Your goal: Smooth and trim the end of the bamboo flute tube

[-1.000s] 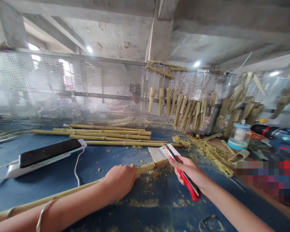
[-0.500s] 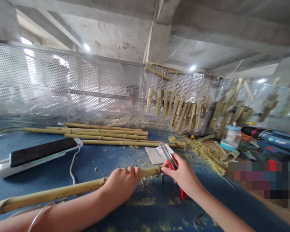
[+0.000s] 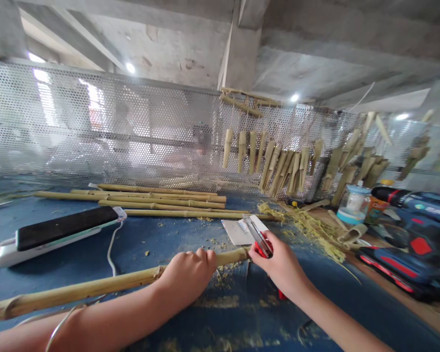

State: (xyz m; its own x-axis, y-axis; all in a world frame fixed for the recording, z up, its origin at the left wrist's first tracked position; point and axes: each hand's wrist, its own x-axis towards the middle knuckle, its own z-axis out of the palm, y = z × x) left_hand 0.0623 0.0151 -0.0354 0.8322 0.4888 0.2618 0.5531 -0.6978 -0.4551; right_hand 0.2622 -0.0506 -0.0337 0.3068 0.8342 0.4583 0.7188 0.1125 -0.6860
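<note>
Because your left hand (image 3: 190, 276) is closed over the bamboo pole (image 3: 88, 288) a little short of its right end, a short length stands out past the fist; that grip probably keeps the end from rolling or twisting. The rest of the pole slants away to your left and out of view, your forearm lying alongside, perhaps to steady it further. Whether the pole rests on the blue counter (image 3: 161, 247) under your fist, you cannot tell from here.

Your right hand (image 3: 280, 259) is at that free end, its fingers wrapped round a red-handled tool (image 3: 261, 240). You hold its metal part pointing forward, past the pole, which likely keeps it away from your left knuckles. Whether those fingers touch the bamboo is hidden.

Four or so other poles (image 3: 168, 200) lie lengthwise across the back, seemingly to leave you elbow room while remaining within reach. The phone (image 3: 68, 227) sits on a white holder to the left, and the cordless drill (image 3: 420, 210) stands at the far right, both well apart from your hands.
</note>
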